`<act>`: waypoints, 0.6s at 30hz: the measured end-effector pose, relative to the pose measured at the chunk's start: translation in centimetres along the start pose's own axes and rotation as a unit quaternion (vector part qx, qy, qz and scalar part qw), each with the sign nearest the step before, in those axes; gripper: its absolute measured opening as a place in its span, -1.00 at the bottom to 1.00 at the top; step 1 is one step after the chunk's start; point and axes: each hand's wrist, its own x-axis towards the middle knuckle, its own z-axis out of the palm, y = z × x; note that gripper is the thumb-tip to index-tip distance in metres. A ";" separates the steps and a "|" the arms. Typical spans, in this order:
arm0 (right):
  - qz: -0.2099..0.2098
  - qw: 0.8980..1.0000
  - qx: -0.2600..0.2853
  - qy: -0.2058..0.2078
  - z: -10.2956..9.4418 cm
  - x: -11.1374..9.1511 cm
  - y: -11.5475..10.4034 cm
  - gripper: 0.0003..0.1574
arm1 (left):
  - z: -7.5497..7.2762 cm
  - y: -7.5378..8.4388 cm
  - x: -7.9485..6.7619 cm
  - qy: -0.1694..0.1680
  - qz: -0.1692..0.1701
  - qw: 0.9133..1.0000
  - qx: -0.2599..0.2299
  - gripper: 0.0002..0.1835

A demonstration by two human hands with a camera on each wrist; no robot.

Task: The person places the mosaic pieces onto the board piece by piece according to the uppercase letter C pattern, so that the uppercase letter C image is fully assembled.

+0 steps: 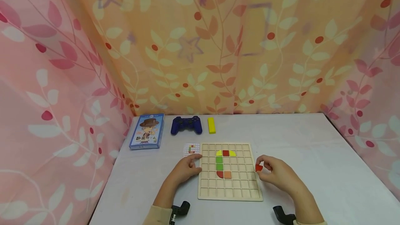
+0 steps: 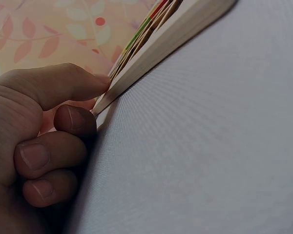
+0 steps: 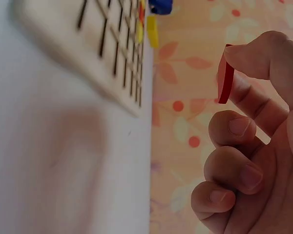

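Observation:
A wooden grid board point(image 1: 240, 183) lies on the white table, bearing yellow, red, green point(image 1: 219, 163) and orange pieces in a C-like shape. At its left edge is my left hand point(image 1: 184, 168), thumb and index fingertips touching the rim, apart from each other; in the left wrist view the other fingers point(image 2: 53, 156) curl beside the board. Just off the right edge, my right hand point(image 1: 278, 173) pinches a small red rounded piece point(image 3: 226, 80) between thumb and index finger, raised above the table. A printed pattern card point(image 1: 191, 149) lies by the board's upper left side, partly behind my left hand.
Behind the board, a blue boxed card game point(image 1: 147, 131), a dark blue game controller point(image 1: 186, 125) and a yellow block point(image 1: 211, 125) stand in a row near the table's far edge. Floral curtains point(image 1: 187, 61) hang behind and at both sides.

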 end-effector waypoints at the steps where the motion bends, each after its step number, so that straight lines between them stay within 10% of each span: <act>1: -0.007 1.000 -0.003 0.000 0.0 0.3 -0.5 -0.68 | 0.0 0.0 0.0 0.000 -0.002 1.000 -0.001 -0.44; 18: -0.086 0.992 -0.025 -0.085 3.6 4.0 -3.5 -0.67 | -0.2 -0.1 0.1 -0.008 0.004 1.000 -0.002 -0.44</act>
